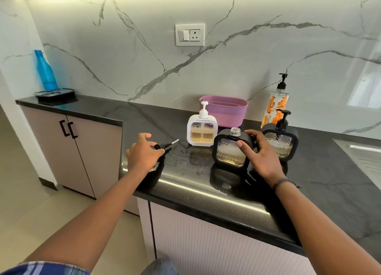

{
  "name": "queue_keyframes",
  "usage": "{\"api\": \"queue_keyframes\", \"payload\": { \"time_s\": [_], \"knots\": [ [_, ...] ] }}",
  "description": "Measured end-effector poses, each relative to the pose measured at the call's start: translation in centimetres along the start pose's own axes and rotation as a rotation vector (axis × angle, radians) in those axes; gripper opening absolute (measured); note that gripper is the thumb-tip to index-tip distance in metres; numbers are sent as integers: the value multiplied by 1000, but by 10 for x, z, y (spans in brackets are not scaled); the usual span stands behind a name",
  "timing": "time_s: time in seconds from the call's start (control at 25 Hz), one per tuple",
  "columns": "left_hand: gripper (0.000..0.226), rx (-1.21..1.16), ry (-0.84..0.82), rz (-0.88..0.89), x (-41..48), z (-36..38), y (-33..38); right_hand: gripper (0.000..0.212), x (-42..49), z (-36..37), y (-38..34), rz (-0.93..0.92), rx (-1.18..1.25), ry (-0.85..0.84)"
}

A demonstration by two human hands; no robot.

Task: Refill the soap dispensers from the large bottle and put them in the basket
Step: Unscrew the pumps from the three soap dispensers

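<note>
- Head view: the left hand (144, 153) is near the front left corner of the black surface (144, 114). Its grip is curled round the head of a black pump (165, 145), whose pale tube points toward the back right.
- The right hand (259, 153) holds the open black dispenser (231, 151), which stands upright near the front edge. The grip is clamped on it, with the thumb on the clear front window and the fingers round the upper right shoulder.
- This dispenser's threaded neck is bare and uncapped, and amber soap fills only its lower part.
- A white dispenser (202, 130) stands just behind and to the left of it, pump fitted, partly filled.
- A second black dispenser (281, 140) stands just right of the right hand, pump fitted.
- The purple basket (226, 110) sits behind the white dispenser, toward the back edge by the wall.
- The large bottle (276, 103), clear with an orange label and a black pump, stands at the back edge, right of the basket and behind the second black dispenser.
- At the far left back corner, a blue bottle (44, 70) stands by a black tray (54, 93).
- A dark band (281, 182) circles the right wrist.
</note>
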State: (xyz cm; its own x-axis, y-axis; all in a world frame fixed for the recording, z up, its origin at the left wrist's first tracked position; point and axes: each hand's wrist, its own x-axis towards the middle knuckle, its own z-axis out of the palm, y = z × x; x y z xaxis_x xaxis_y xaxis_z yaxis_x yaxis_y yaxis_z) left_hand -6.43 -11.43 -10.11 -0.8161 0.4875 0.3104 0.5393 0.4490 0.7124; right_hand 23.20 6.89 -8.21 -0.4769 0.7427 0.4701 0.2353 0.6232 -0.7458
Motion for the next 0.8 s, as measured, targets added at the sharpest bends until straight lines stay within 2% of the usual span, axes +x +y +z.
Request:
{"api": "queue_keyframes", "payload": {
  "time_s": [0.08,0.16,0.24,0.32,0.4,0.52,0.6,0.68,0.8],
  "knots": [
    [71,81,-13,4,-2,0,4,58,2,-7,0,-68,-73,101],
    [73,132,38,52,-5,2,8,45,4,-18,3,-131,-149,310],
    [63,123,126,201,-12,6,19,36,8,-31,12,-151,-210,535],
    [49,65,145,387,-20,17,45,44,14,-42,25,-82,-234,651],
    [40,-33,107,494,-30,30,81,65,19,-47,40,82,-215,583],
    [32,-212,78,617,-45,50,135,91,24,-49,54,261,-107,347],
    [30,-278,81,710,-54,61,167,92,24,-53,61,286,-55,308],
    [28,-259,24,769,-63,72,203,87,25,-61,63,310,-72,363],
    [30,32,-188,730,-64,85,252,73,26,-60,57,291,-155,405]
  ]
}}
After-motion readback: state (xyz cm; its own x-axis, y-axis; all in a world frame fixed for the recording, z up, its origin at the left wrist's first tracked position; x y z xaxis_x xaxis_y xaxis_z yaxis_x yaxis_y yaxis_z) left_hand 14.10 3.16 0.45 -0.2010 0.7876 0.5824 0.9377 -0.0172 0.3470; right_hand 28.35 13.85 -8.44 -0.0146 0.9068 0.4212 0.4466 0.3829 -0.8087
